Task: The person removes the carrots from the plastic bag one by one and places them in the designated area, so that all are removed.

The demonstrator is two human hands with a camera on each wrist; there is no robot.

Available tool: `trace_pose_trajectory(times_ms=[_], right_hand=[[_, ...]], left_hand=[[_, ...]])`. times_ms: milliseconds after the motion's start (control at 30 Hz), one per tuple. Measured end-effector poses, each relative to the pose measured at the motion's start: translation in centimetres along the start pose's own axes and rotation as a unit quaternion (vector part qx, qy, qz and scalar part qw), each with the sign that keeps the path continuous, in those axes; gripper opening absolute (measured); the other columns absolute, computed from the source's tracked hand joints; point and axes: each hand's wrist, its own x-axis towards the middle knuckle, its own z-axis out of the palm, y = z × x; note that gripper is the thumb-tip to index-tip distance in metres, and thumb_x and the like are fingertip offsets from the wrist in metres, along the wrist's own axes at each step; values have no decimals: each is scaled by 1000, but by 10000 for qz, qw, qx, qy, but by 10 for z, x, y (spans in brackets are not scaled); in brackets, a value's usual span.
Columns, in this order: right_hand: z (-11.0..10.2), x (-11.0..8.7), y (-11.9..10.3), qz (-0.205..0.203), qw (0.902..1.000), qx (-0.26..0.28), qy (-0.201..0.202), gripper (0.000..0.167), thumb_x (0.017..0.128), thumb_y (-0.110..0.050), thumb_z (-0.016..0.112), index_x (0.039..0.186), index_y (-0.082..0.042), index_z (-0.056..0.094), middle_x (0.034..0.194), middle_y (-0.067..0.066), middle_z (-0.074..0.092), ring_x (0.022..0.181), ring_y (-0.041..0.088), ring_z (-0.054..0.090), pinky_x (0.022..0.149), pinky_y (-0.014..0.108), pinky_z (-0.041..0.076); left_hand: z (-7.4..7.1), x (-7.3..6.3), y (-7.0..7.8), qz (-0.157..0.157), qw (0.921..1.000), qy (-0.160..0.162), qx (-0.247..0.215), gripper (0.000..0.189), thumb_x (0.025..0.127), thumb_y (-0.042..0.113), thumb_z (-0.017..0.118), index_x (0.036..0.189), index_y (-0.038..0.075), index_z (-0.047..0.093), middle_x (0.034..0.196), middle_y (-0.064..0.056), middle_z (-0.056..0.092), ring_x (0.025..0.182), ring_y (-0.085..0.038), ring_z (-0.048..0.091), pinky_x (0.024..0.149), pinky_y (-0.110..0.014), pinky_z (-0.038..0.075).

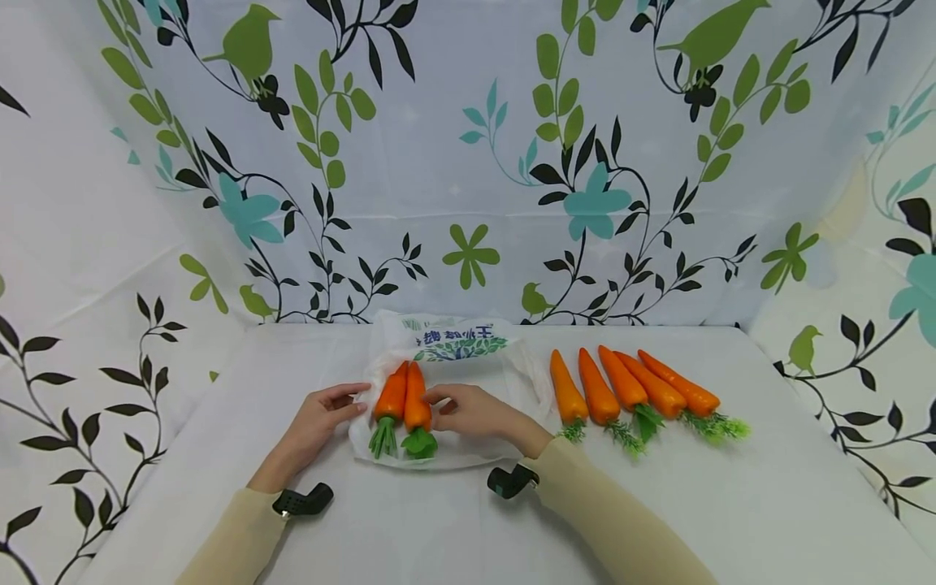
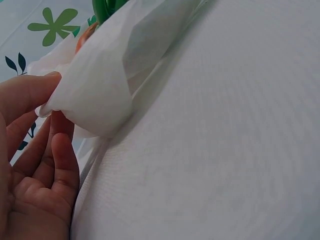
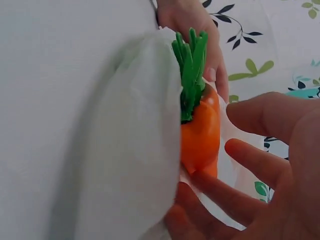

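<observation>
A white plastic bag with a printed tree lies on the table. Two orange toy carrots rest side by side at its left: one with stalk-like green tops, the other with a leafy top. My left hand pinches the bag's edge between thumb and fingers, as the left wrist view shows. Beside the leafy-topped carrot is my right hand, its fingers spread and loosely bent. In the right wrist view its thumb stands apart from the stalk-topped carrot, while lower fingertips reach the bag edge; exact contact is unclear.
Several more toy carrots lie in a fanned row to the right of the bag, green tops toward me. The table is covered in white cloth. A leaf-and-bird patterned curtain hangs behind it.
</observation>
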Motion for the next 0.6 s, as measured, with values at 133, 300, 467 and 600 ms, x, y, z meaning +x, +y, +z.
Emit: trace_pose_trajectory(times_ms=[133,300,467,600], right_hand=[[-2,7,-7,318,9989,-58,-336,58,94,-27,67,147,-15,48,136,6,56,117,23,58,99,36,46],[-5,15,-14,581,9961,-184,-637,69,93,-30,67,155,-19,38,142,8,50,122,24,53,102,40,43],[-3,21,-16,747,9907,-885,-721,67,92,-36,66,153,-26,41,144,10,46,124,24,47,102,45,42],[0,24,-18,878,9855,-1246,-742,62,90,-40,67,148,-31,47,136,10,46,111,21,51,96,45,45]], left_hand=[[1,0,1,-29,10000,6,64,40,92,18,73,129,3,66,114,-14,57,99,-23,47,79,-21,43],[1,1,1,-5,10000,37,30,40,92,16,73,129,2,66,111,-14,57,98,-21,47,79,-21,43],[1,1,2,-20,10000,25,19,39,93,13,72,129,1,66,103,-11,56,94,-18,48,76,-21,42],[3,-4,14,2,10000,-26,53,38,93,10,71,129,-2,65,99,-12,55,92,-19,47,74,-22,41]])
